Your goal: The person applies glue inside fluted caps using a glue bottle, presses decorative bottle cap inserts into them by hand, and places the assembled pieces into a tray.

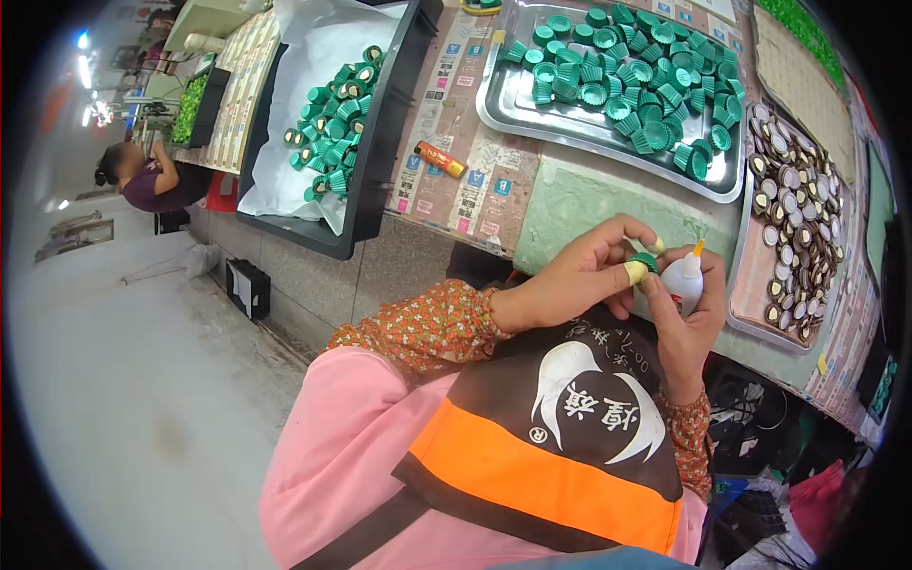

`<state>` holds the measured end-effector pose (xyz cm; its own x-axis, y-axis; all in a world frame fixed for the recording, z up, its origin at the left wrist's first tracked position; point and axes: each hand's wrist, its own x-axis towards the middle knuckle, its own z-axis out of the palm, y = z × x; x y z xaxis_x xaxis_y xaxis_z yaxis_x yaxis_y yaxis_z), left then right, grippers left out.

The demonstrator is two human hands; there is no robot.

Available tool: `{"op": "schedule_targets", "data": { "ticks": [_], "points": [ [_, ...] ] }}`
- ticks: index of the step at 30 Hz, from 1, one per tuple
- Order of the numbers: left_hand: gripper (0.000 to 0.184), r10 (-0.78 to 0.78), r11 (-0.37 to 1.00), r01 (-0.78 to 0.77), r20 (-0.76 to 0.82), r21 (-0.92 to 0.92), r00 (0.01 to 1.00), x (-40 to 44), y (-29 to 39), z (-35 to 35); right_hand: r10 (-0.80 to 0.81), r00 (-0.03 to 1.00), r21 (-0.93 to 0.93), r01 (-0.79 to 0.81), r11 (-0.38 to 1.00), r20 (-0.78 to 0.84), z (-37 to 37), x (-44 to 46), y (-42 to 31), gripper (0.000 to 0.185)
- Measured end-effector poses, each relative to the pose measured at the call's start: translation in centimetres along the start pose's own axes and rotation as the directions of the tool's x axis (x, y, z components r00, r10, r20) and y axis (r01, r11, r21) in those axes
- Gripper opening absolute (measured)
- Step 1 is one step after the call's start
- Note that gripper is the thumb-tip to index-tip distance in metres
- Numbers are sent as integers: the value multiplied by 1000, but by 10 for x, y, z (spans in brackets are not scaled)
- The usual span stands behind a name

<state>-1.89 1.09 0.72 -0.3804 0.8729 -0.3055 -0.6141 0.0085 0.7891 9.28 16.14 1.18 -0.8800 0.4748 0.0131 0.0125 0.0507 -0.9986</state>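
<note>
Left fingers nearly closed, pinching green cup | right fingers half-curled round white bottle

Wore pink top, dark brown-black apron over it. Showed broad orange band across apron, big white swoosh emblem with white characters inside and small circled R beside, plus finer pale lettering farther up. Had dark strap running diagonally over pink. Had orange-red floral sleeves, with gathered left cuff. Wore pale yellow finger covers on left hand, thumb and one fingertip.
</note>
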Motion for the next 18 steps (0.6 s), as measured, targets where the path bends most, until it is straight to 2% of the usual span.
{"op": "schedule_targets", "data": {
  "ticks": [2,4,5,10,13,17,18],
  "points": [
    [40,-125,972,140,90,-191,988,-2,-1,-3,104,994,47,-104,993,15,-3,-1,-7,30],
    [40,-156,928,188,121,-321,980,-6,0,-6,229,973,97,-229,969,8,-3,3,-15,28],
    [41,-174,896,218,145,-386,974,-8,-1,-7,207,978,54,-209,976,35,-5,5,-13,28],
    [39,-230,930,249,101,-270,968,-10,-13,-17,105,989,-120,-92,989,103,-14,5,0,28],
    [39,-224,939,244,109,-241,969,-10,-13,-16,107,992,-238,-87,967,72,-8,2,-14,28],
    [39,-215,953,228,84,-201,973,-9,-15,-16,-12,996,-333,40,942,87,-9,1,-8,28],
    [39,-217,949,230,81,-214,973,-8,-15,-17,-18,998,-284,35,958,61,-10,0,-8,28]
  ]
}}
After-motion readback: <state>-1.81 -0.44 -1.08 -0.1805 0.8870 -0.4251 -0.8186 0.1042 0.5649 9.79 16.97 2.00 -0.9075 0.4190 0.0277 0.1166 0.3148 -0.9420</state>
